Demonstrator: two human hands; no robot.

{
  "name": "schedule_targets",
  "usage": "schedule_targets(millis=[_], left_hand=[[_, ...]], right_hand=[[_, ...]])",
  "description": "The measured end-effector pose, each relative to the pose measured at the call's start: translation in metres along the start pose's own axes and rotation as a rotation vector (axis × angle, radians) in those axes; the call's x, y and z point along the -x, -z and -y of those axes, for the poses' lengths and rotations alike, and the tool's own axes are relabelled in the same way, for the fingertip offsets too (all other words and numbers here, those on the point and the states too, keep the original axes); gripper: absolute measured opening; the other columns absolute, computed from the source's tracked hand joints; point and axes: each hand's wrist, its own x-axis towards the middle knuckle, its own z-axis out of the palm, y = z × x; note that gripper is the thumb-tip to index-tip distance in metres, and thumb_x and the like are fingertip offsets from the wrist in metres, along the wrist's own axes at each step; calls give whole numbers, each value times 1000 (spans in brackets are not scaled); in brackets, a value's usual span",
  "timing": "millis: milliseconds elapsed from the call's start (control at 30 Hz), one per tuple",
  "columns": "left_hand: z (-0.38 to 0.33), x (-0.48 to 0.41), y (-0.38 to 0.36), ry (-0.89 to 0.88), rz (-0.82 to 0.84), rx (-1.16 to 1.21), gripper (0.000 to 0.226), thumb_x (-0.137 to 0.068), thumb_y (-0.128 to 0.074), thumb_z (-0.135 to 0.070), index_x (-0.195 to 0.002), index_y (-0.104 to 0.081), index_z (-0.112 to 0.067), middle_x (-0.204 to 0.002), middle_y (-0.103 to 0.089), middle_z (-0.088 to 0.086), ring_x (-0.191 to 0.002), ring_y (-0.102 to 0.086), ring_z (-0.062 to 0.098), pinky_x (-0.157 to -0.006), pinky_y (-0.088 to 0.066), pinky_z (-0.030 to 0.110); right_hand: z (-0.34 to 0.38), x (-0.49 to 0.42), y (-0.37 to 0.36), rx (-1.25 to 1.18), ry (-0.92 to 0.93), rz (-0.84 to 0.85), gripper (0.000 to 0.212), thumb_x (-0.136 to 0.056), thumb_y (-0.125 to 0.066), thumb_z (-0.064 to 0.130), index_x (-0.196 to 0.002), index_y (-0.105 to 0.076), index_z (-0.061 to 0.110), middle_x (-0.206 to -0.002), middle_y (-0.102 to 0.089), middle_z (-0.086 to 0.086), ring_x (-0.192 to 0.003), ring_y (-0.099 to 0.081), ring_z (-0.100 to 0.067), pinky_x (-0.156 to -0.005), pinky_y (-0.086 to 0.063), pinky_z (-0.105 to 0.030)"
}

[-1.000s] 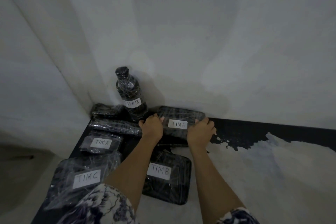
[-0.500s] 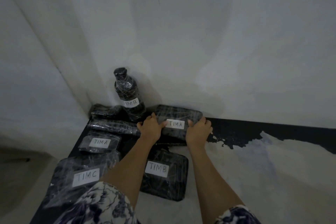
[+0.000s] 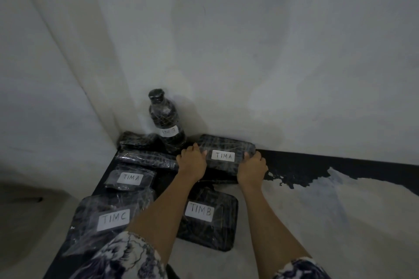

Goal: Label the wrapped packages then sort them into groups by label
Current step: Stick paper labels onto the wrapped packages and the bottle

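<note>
A: Since both hands hold the big TIMA pack [image 3: 226, 154] by the wall, what comes next, do you think?

B: The left hand [image 3: 191, 161] grips one end and the right hand [image 3: 252, 166] grips the other. I'd lift it flat and put it by the small TIMA pack [image 3: 130, 178].

A: What about the bottle [image 3: 165, 123]?

B: It stands close. Go slow, or it may tip. It belongs with the TIMB pack [image 3: 207, 217].

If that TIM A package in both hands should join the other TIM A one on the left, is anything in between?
Yes. The left hand and right hand grip the large TIM A package. Between it and the small TIM A package lie the left forearm and a long unlabeled wrapped bundle.
</note>
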Motion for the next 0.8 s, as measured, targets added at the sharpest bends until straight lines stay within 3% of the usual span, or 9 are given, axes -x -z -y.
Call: schedule_targets(millis=[233,300,367,400,500,567,633,700,800], left_hand=[[-3,7,7,-10,-128,184,46,-101,-30,-27,-141,-34,-4,-141,-42,18,-128,-39,36,-106,-29,44],[-1,11,8,-64,-197,269,37,-99,-34,-14,-131,-43,2,-128,-50,24,-115,-46,39,-97,-38,43],[2,18,12,-78,-217,351,33,-92,-36,1,-122,-49,7,-117,-54,27,-105,-50,41,-92,-43,44],[5,22,12,-69,-216,371,35,-89,-36,5,-121,-50,7,-116,-55,27,-105,-50,41,-92,-44,45],[16,34,12,-49,-221,373,41,-88,-36,6,-127,-49,5,-121,-56,25,-111,-52,39,-98,-44,45],[25,44,12,-26,-219,422,45,-89,-36,6,-133,-46,3,-126,-55,24,-114,-52,38,-100,-44,45],[33,55,16,4,-252,485,43,-91,-36,3,-133,-46,2,-122,-57,24,-111,-54,38,-98,-46,43],[38,66,22,37,-305,516,36,-96,-39,-8,-130,-50,1,-117,-60,23,-110,-56,38,-94,-46,39],[53,81,29,106,-372,534,39,-97,-44,-24,-125,-54,2,-123,-59,22,-115,-54,37,-98,-43,40]], right_hand=[[6,6,3,-199,-96,-48,21,-92,-43,-5,-110,-54,-10,-110,-59,-31,-102,-56,-39,-82,-44,-39],[8,12,8,-269,-101,-43,32,-92,-44,-6,-123,-47,-11,-115,-59,-30,-105,-56,-38,-80,-45,-35],[10,21,14,-309,-120,-30,48,-93,-44,-6,-139,-33,-9,-127,-53,-28,-115,-52,-37,-89,-45,-35],[11,27,17,-321,-126,-23,51,-93,-44,-6,-142,-29,-8,-131,-51,-27,-119,-50,-36,-90,-43,-32],[13,47,27,-353,-136,-3,46,-94,-40,-7,-140,-33,-7,-131,-52,-24,-118,-51,-34,-75,-37,-17],[15,59,31,-390,-149,10,46,-94,-37,-6,-140,-35,-5,-130,-53,-23,-115,-53,-34,-76,-38,-18],[18,69,33,-415,-151,23,42,-93,-37,-6,-134,-44,-5,-121,-59,-23,-99,-57,-31,-67,-43,-18],[22,76,33,-418,-127,29,36,-90,-38,-7,-121,-56,-9,-99,-64,-18,-80,-52,-23,-51,-40,-14],[28,93,31,-399,-86,99,25,-88,-41,-6,-98,-63,-12,-79,-55,-11,-68,-48,-20,-54,-41,-25]])
